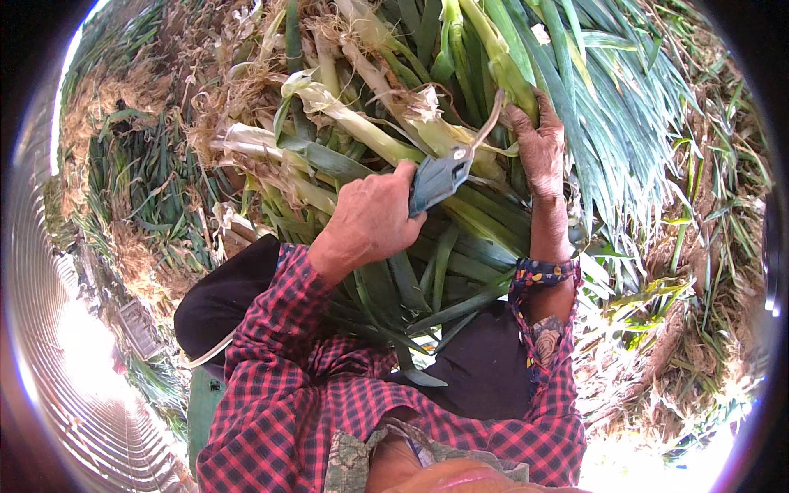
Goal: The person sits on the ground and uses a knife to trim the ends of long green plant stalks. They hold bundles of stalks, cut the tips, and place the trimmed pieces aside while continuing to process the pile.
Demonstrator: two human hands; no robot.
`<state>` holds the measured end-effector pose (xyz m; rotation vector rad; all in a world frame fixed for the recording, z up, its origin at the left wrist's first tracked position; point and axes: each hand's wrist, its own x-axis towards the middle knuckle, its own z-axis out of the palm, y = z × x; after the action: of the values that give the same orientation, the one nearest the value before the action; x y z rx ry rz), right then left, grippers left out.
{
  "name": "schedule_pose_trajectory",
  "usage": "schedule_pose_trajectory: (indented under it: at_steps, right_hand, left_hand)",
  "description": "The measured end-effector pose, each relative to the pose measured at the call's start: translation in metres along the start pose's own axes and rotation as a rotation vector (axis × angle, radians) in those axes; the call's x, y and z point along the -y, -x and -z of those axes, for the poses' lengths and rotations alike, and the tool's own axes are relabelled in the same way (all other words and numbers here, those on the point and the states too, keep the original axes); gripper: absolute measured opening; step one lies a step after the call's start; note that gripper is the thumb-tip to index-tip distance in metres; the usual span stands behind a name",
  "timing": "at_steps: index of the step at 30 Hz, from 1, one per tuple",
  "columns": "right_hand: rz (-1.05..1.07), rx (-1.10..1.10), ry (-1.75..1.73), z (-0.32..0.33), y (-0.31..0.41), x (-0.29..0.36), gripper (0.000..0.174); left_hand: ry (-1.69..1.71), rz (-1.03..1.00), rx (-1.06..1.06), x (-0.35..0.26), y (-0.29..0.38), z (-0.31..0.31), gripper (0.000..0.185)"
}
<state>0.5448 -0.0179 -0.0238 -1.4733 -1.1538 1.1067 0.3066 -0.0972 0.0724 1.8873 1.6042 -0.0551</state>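
Observation:
My left hand [370,219] is closed around the teal handle of a knife [439,182] with a narrow, curved, brownish blade. The blade points up and to the right, its tip close beside a green leek stalk [516,80]. My right hand [539,138] grips that stalk between thumb and fingers, just right of the blade tip. Whether the blade touches the stalk, I cannot tell. Under both hands lies a heap of leeks [363,132], with pale, ragged stalk ends and stringy roots towards the left. Some long green leaves [400,283] hang across my lap.
A thick fan of blue-green leaves [622,123] spreads at the upper right. Trimmed roots and leaf scraps [138,142] cover the ground at left, with more leaf litter [690,296] at right. A grey crate [139,328] and ribbed sheeting [92,394] are at far left.

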Motion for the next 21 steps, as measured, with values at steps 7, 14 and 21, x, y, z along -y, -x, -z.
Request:
schedule_pose_trajectory:
  at_steps: [7, 14, 21]
  right_hand:
    - [0.090, 0.016, 0.037, -0.001, 0.006, -0.005, 0.038]
    - [0.034, -0.014, 0.113, 0.008, -0.003, -0.004, 0.033]
    - [0.168, -0.069, 0.196, 0.001, 0.006, -0.004, 0.026]
  left_hand:
    - [-0.024, 0.091, -0.214, -0.010, -0.070, 0.015, 0.044]
    - [0.039, 0.090, -0.027, -0.017, -0.011, -0.003, 0.052]
    - [0.022, 0.111, -0.236, -0.004, -0.090, -0.001, 0.040]
